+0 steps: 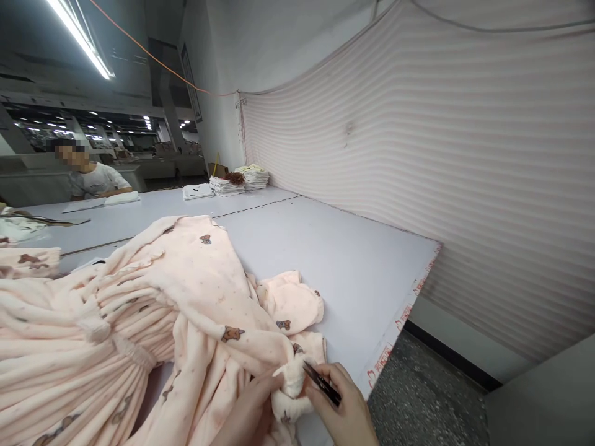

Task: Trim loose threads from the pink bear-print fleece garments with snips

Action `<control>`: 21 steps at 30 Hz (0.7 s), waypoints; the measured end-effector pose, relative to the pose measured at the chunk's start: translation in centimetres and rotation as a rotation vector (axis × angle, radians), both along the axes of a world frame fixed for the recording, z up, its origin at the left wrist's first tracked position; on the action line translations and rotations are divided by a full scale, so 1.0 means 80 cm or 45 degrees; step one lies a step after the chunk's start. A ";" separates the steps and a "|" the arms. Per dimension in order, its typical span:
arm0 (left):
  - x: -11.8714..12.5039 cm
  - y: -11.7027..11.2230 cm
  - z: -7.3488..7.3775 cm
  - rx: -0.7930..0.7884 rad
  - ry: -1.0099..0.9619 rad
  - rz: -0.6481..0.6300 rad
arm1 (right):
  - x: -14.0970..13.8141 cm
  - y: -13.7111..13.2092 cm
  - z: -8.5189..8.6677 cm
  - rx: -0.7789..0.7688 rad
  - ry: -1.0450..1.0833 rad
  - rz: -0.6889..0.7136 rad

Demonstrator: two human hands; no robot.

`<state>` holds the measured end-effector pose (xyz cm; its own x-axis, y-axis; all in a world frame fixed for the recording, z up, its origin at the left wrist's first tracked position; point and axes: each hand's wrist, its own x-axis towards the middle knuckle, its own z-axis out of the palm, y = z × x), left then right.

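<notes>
We see a glaring fluorescent tube [81, 38] overhead on the left, soft light across the desk [334, 254], dimness far left, wide-angle stretching toward the edges.

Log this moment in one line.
Left hand: holding pink garment; right hand: holding dark tool, tip at fabric; garment: on table

Fingertips of your left hand [253, 401] are tucked out of sight by the peach garment [199, 282], which runs off the left and bottom edges! Your right hand [343, 401] covers part of the dark tool [324, 386]; over there, the co-worker's [100, 178] face is pixelated.
</notes>
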<state>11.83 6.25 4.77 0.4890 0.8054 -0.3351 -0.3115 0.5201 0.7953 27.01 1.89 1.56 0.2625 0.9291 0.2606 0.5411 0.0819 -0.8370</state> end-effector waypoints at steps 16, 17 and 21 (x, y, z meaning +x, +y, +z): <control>-0.011 0.000 0.011 -0.025 -0.046 -0.108 | -0.001 -0.013 -0.003 0.107 -0.142 0.037; -0.013 0.001 0.010 0.029 0.048 -0.112 | 0.001 -0.013 -0.005 0.120 -0.114 0.042; -0.028 0.006 -0.002 0.657 0.533 -0.069 | 0.026 0.004 -0.017 0.087 0.081 -0.034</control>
